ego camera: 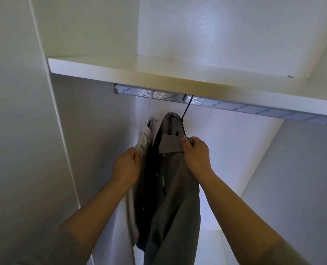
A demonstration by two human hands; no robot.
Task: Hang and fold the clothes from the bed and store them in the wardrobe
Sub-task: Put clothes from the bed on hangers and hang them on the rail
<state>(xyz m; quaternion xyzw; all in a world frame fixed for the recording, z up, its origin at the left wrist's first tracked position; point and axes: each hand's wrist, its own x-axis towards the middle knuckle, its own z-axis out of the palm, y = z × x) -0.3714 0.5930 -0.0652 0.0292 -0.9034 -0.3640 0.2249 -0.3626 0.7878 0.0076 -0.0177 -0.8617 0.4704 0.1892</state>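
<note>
Grey shirt is on its dark hanger, hooked over the rail at 12 o'clock; right hand grips the collar, left hand pinches the pale garment at 9 o'clock; yank that collar and the shirt probably slips off one shoulder.

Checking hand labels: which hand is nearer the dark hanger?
Right. The right hand grips the grey shirt just under the dark hanger; the left hand holds the beige shirt, farther left.

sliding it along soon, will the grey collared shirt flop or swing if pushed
Likely floppy: the grey collared shirt drapes in soft folds. It would probably swing, hanging from one thin dark hanger hook on the metal rail.
</note>
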